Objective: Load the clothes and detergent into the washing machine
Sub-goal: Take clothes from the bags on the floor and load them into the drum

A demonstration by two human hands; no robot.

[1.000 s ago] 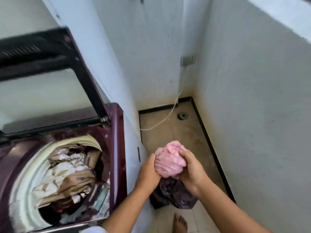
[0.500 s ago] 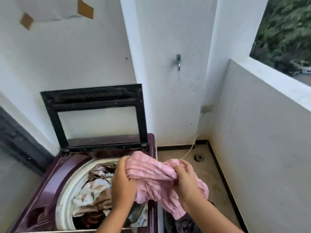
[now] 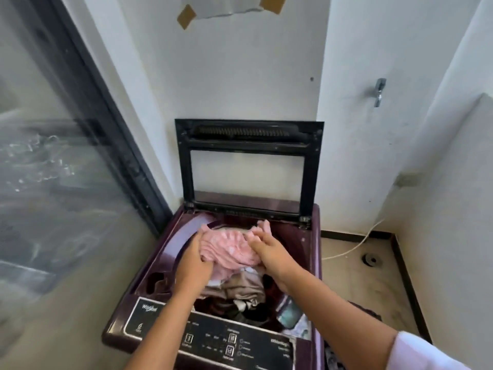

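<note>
A maroon top-loading washing machine [image 3: 170,241] stands in the middle with its black-framed glass lid [image 3: 248,140] raised against the wall. Its drum holds several garments, beige and patterned cloth [image 3: 245,289] among them. A pink dotted garment [image 3: 229,247] lies bunched on top of that pile, inside the drum opening. My left hand [image 3: 193,263] grips its left side. My right hand [image 3: 266,249] presses on its right side with fingers spread and a fold of pink cloth between them. No detergent is in view.
The control panel [image 3: 221,340] runs along the machine's near edge. A glass sliding door [image 3: 53,169] fills the left. On the right are a tiled floor with a drain [image 3: 370,260], a white cable [image 3: 354,244] and dark clothes [image 3: 365,313] beside the machine.
Both hands carried the pink garment from beside the machine, over its right edge, and down onto the pile in the drum. The view swung left onto the machine.
</note>
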